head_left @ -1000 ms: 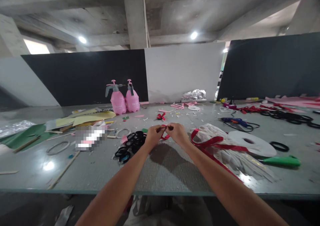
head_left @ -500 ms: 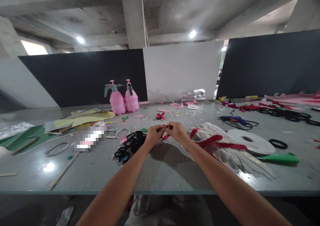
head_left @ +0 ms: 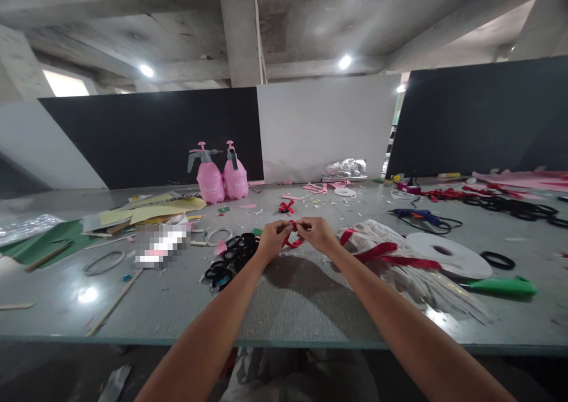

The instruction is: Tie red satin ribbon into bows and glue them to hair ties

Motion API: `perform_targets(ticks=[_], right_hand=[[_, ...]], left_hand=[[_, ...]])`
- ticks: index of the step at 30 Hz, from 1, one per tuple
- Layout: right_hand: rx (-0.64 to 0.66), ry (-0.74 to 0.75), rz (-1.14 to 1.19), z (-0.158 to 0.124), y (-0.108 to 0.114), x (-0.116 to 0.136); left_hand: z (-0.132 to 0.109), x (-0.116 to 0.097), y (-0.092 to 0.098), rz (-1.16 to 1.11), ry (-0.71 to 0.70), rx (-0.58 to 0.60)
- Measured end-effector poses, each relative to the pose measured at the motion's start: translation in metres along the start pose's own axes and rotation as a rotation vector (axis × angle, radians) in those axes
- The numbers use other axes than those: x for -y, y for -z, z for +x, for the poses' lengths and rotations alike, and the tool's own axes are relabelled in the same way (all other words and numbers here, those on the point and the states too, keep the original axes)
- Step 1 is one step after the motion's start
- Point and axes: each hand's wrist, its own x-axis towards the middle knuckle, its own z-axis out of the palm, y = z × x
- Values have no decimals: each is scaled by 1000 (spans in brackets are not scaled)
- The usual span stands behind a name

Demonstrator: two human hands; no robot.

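Observation:
Between my two hands, over the middle of the table, is a red ribbon (head_left: 293,242) whose loop hangs below the fingertips. My left hand (head_left: 274,237) pinches it from the left side. From the right, my right hand (head_left: 316,234) pinches it too, fingertips close to the left ones. A small red ribbon bow (head_left: 286,206) lies just beyond the hands. Black hair ties (head_left: 239,251) are heaped beside my left hand. To the right of my right hand, a longer red ribbon (head_left: 377,251) rests across a bundle of white strips (head_left: 377,233).
Two pink spray bottles (head_left: 210,182) stand at the back. Rightward lie a white ribbon roll (head_left: 465,260), a green-handled tool (head_left: 503,286), a blue glue gun (head_left: 415,215) and a black ring (head_left: 497,260). Yellow sheets (head_left: 155,210), a wooden stick (head_left: 113,304) and scraps occupy the left.
My fingertips have drawn slightly apart, and more of the red ribbon with its hanging loop shows between them. The whole view has shifted a little.

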Motion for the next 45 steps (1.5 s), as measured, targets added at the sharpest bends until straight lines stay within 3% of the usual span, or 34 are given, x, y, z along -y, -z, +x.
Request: perform_targets(ticks=[7, 15, 21, 25, 34, 45], right_hand=[[-37, 47, -180, -1, -2, -3], [8, 76, 3, -2, 4, 5], [-17, 107, -106, -4, 3, 6], [-49, 87, -218, -4, 0, 7], [-6, 95, -48, -3, 1, -1], [-63, 66, -233, -4, -3, 4]], left_hand=[[0, -3, -2, 14, 4, 40], [0, -9, 2, -45, 22, -15], [-1, -9, 0, -15, 21, -18], [-2, -6, -1, 0, -12, 40], [0, -6, 2, -30, 10, -3], [1, 0, -1, 20, -14, 36]])
